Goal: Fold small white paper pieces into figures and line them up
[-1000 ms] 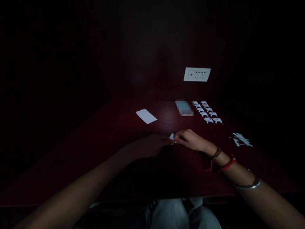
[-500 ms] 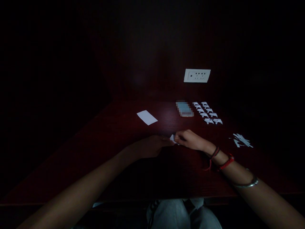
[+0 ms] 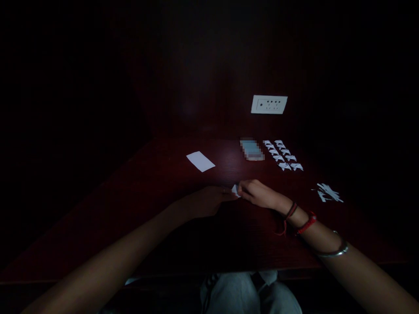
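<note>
The scene is very dark. My left hand (image 3: 209,201) and my right hand (image 3: 259,194) meet at the middle of a dark red table (image 3: 157,192). Both pinch one small white folded paper piece (image 3: 235,189) between their fingertips, just above the tabletop. The right wrist wears red and black threads and a metal bangle. Most of the paper piece is hidden by the fingers.
A white paper slip (image 3: 200,161) lies flat to the far left of the hands. A blurred-out card-like object (image 3: 252,149) lies beyond them. Several small folded white pieces (image 3: 283,155) sit in two rows, paper scraps (image 3: 328,192) at right. A white wall socket (image 3: 269,104) is behind.
Both hands stay pinched on the small paper piece with only tiny finger shifts. The view has drifted slightly.
</note>
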The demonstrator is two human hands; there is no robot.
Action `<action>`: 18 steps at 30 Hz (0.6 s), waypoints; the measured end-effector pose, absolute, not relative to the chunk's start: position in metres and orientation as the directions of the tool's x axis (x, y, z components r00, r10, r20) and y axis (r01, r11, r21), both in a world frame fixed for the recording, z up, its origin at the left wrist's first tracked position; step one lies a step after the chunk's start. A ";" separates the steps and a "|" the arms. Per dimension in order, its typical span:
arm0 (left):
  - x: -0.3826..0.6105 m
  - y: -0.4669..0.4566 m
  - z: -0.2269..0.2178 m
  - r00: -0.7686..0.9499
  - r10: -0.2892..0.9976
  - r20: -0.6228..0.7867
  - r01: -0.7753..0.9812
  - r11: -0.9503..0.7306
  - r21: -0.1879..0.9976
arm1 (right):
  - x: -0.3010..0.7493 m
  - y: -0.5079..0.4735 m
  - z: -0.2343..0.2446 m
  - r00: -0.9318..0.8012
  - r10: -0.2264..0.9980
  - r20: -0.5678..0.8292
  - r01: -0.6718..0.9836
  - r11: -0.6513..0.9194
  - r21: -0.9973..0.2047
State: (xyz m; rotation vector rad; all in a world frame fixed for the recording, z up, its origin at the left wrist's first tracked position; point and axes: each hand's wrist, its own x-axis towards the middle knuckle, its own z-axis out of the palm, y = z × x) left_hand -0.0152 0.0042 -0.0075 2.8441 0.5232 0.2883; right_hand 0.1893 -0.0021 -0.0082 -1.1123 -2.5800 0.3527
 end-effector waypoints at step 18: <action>-0.022 0.016 -0.006 0.925 0.356 0.137 0.338 -0.931 0.138 | 0.206 -0.013 -0.005 -0.751 0.625 0.214 0.592 0.780 -0.201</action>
